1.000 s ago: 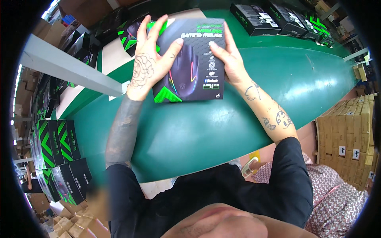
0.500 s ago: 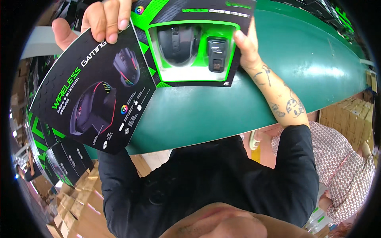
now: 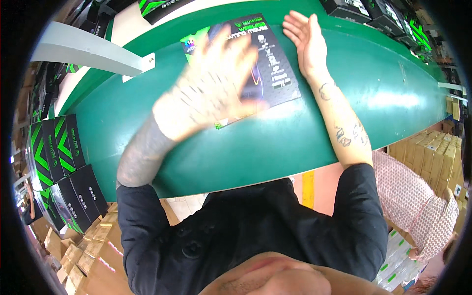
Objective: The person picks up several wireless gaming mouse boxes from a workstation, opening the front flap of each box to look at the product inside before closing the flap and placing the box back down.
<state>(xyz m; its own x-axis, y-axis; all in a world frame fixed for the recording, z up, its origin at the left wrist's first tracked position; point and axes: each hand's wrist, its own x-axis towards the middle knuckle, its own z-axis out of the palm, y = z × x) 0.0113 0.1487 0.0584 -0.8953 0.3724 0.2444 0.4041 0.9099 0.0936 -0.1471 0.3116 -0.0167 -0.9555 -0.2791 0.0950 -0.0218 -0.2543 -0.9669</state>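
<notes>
A black mouse box (image 3: 275, 64) with green trim lies closed on the green tabletop (image 3: 231, 152), its printed face up. My left hand (image 3: 209, 91) is over the box's left part, fingers spread and blurred by motion. I cannot tell whether it touches the cover, and it hides much of the printed picture. Just past the box's right edge, my right hand (image 3: 309, 49) stands on its side with the fingers stretched out and nothing in it.
Black-and-green boxes (image 3: 56, 147) are stacked at the left end of the table, and more boxes (image 3: 378, 19) stand at the far right. A grey metal bracket (image 3: 93, 51) reaches over the far left. At right, another person (image 3: 413, 191) is near brown cartons (image 3: 423, 152).
The box was held up with its front flap opened, showing a mouse and a small black part behind a window. Now it lies closed on the table, and both hands have let go.
</notes>
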